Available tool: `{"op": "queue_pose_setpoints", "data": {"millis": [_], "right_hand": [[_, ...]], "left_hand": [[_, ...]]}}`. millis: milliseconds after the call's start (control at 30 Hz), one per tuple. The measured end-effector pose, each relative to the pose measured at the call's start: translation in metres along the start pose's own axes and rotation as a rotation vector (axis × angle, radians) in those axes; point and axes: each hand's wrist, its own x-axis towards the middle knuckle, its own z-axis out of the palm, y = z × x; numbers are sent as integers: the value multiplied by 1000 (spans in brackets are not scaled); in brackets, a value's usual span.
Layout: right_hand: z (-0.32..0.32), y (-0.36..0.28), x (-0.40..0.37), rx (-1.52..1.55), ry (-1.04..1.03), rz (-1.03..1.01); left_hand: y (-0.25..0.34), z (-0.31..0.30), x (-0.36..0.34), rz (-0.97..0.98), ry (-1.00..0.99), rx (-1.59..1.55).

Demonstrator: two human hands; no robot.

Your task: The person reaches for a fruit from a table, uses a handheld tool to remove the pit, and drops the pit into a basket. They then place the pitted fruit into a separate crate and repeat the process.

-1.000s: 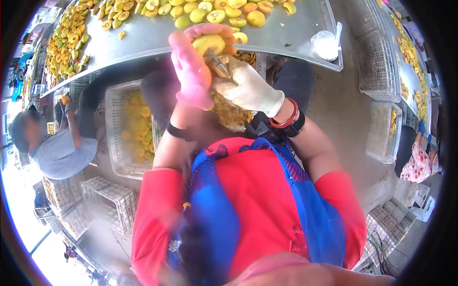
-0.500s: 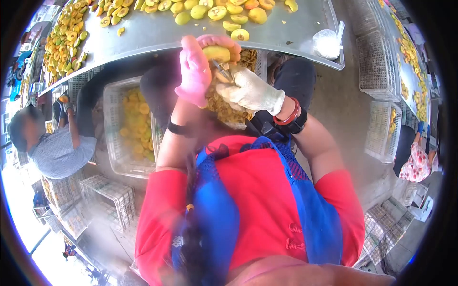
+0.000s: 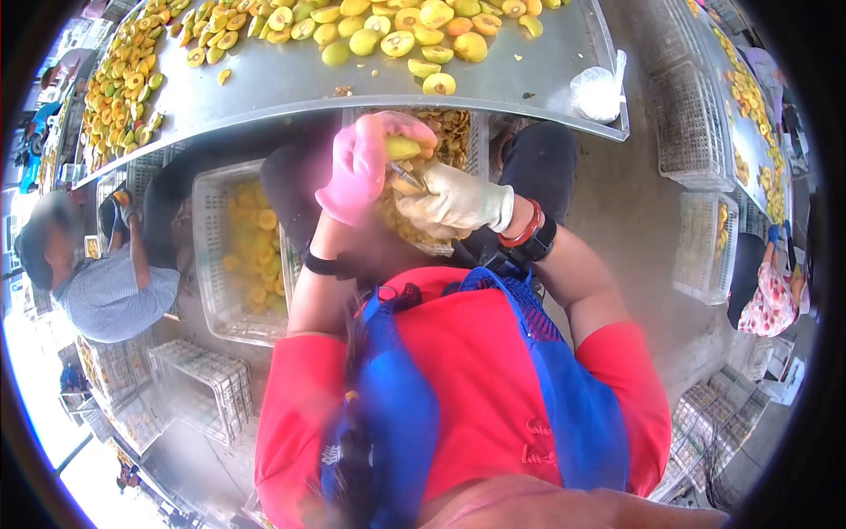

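My left hand (image 3: 357, 167), in a pink glove, is closed around a yellow-green piece of fruit (image 3: 403, 148). In a whitish glove, my right hand (image 3: 454, 198) grips a small metal tool (image 3: 407, 175) whose tip meets the fruit; its exact kind is hard to make out. Both hands are close together, above a crate (image 3: 478, 150) of peelings or scraps (image 3: 449, 128) between my knees. Just beyond them, the metal table (image 3: 458, 95) carries many cut fruit halves (image 3: 423, 35) with yellow flesh.
A white plastic crate (image 3: 204, 264) of yellow fruit pieces (image 3: 256, 238) stands by my left leg. A tied plastic bag (image 3: 595, 95) rests at the table's right corner. People sit at left (image 3: 115, 295) and right (image 3: 765, 300). Crates (image 3: 692, 132) are stacked at right.
Both hands have come down slightly, toward my body and away from the table edge. The left fingers have wrapped more over the fruit; the tool stays against it.
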Motion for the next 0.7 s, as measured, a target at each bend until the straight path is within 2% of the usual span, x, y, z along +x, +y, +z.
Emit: {"op": "queue_pose_setpoints", "data": {"millis": [67, 167, 233, 333, 367, 433, 500, 567, 633, 700], "right_hand": [[-1, 28, 17, -336, 157, -377], [1, 23, 15, -309, 145, -323], [4, 2, 5, -65, 33, 25], [7, -3, 5, -179, 72, 46], [8, -4, 4, -196, 86, 2], [11, -5, 2, -232, 112, -85], [14, 15, 7, -319, 191, -262], [21, 29, 10, -406, 301, -403], [27, 34, 10, -498, 454, -509], [18, 46, 11, -710, 442, -427]], "left_hand": [[1, 0, 0, -56, 41, -70], [7, 4, -1, -102, 103, -150], [3, 4, -1, -117, 136, -272], [10, 8, 2, -155, 226, -569], [11, 9, 3, -162, 244, -670], [11, 7, 4, -106, 324, -630], [12, -8, 6, -43, 355, -683], [15, -27, 0, -38, 491, -595], [16, -56, -12, 33, 554, -363], [23, -81, -30, 83, 786, 30]]}}
